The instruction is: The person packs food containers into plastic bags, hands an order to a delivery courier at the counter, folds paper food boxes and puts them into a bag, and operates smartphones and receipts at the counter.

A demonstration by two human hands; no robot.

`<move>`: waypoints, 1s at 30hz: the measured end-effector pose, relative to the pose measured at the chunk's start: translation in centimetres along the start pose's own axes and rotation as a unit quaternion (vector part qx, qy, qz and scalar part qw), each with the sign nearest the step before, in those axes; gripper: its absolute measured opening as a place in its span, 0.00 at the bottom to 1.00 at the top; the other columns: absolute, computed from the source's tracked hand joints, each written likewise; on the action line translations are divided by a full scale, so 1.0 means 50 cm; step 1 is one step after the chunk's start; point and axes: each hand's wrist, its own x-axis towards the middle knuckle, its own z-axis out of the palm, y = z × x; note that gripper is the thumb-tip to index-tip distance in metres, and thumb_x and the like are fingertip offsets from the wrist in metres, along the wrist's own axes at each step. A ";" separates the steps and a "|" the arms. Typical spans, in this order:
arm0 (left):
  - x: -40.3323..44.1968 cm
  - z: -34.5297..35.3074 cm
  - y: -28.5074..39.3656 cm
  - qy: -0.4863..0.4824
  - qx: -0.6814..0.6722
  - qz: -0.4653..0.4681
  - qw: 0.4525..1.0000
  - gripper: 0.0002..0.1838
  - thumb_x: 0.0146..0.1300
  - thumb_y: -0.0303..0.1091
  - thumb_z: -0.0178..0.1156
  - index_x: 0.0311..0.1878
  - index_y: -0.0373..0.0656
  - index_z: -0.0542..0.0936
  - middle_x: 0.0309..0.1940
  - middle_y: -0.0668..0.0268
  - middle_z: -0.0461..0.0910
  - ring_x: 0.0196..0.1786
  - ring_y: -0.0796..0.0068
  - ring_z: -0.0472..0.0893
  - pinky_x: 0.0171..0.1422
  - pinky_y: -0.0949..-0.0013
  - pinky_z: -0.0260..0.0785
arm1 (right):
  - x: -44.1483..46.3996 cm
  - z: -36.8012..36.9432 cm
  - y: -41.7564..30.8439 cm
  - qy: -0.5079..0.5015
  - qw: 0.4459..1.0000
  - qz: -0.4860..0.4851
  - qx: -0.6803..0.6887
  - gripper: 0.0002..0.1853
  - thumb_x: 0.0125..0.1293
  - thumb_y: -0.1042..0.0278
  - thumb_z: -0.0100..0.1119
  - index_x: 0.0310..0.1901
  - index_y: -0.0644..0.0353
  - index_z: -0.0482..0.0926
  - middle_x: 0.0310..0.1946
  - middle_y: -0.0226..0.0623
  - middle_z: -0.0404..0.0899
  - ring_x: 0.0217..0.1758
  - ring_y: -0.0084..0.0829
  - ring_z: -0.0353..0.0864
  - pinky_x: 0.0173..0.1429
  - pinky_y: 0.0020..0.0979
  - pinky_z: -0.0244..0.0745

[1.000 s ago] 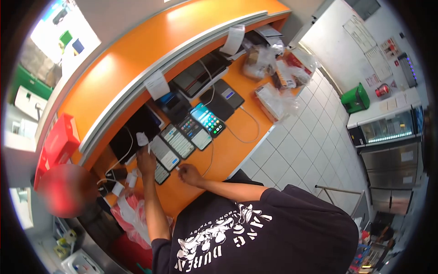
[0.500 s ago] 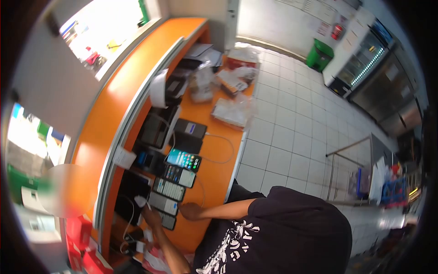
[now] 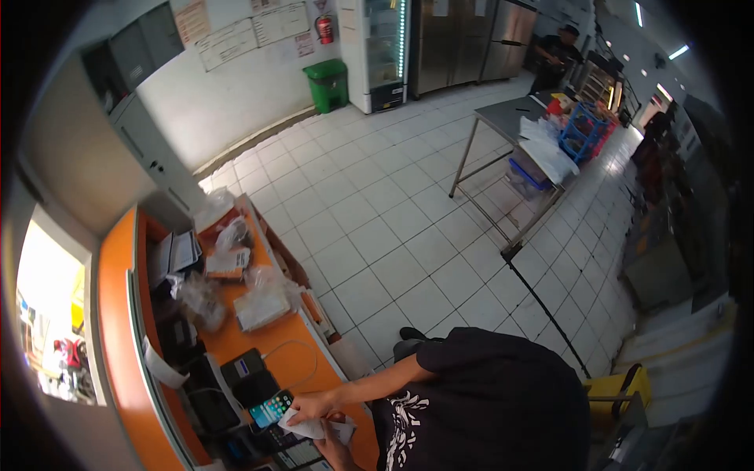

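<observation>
My right hand [image 3: 312,406] is over the orange counter, its fingers closed on a white paper slip [image 3: 306,425]. Just below it, my left hand [image 3: 335,449] grips the same paper or another sheet beside it; I cannot tell which. Part of the left fingers is hidden by the paper. Right beside the hands lies a smartphone [image 3: 271,410] with its screen lit, showing app icons. More phones [image 3: 302,455] lie in a row below, partly covered by the hands and paper. A dark device [image 3: 250,377] with a white cable rests above the lit phone.
Plastic-wrapped packages [image 3: 263,306] and papers [image 3: 184,253] lie at the counter's [image 3: 228,341] far end. Across the tiled floor stand a green bin [image 3: 326,85], a glass-door fridge [image 3: 382,55] and a metal table [image 3: 506,114] with a blue basket [image 3: 583,133]. Another person [image 3: 556,59] stands at the back.
The view has swung toward the room. My hands have come together from over the row of phones to beside the lit phone, now with white paper between them.
</observation>
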 end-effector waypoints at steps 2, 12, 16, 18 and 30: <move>0.009 0.053 0.039 -0.059 -0.019 -0.020 0.998 0.23 0.75 0.44 0.53 0.59 0.32 0.75 0.39 0.59 0.80 0.40 0.69 0.80 0.44 0.65 0.76 | -0.045 -0.054 -0.033 0.069 0.994 -0.056 0.067 0.23 0.67 0.51 0.65 0.49 0.66 0.82 0.40 0.39 0.85 0.43 0.29 0.83 0.43 0.31 0.77; 0.068 0.332 0.111 -0.311 0.166 -0.083 0.932 0.20 0.74 0.38 0.54 0.62 0.35 0.76 0.47 0.59 0.80 0.47 0.64 0.80 0.51 0.67 0.75 | -0.349 -0.371 -0.158 0.285 0.900 -0.242 0.223 0.17 0.71 0.57 0.61 0.55 0.59 0.80 0.41 0.26 0.82 0.43 0.14 0.79 0.45 0.21 0.75; 0.098 0.449 0.048 -0.319 0.099 -0.162 0.929 0.18 0.76 0.35 0.50 0.59 0.34 0.79 0.57 0.54 0.78 0.58 0.61 0.78 0.58 0.63 0.72 | -0.550 -0.453 -0.190 0.323 0.867 -0.278 0.256 0.17 0.69 0.60 0.63 0.56 0.57 0.77 0.41 0.26 0.82 0.44 0.15 0.78 0.44 0.21 0.75; 0.188 0.481 -0.027 -0.452 0.179 -0.005 0.874 0.17 0.76 0.33 0.47 0.58 0.34 0.78 0.59 0.54 0.77 0.62 0.62 0.76 0.62 0.63 0.70 | -0.636 -0.494 -0.181 0.358 0.842 -0.300 0.268 0.19 0.69 0.63 0.61 0.59 0.59 0.75 0.45 0.30 0.81 0.47 0.19 0.78 0.47 0.24 0.76; 0.067 0.825 -0.068 -0.717 0.341 0.018 0.607 0.32 0.71 0.46 0.58 0.71 0.36 0.64 0.60 0.49 0.75 0.58 0.61 0.79 0.64 0.59 0.70 | -1.242 -0.401 0.028 0.583 0.699 -0.357 0.211 0.19 0.69 0.63 0.62 0.59 0.56 0.77 0.52 0.38 0.79 0.60 0.27 0.76 0.62 0.32 0.76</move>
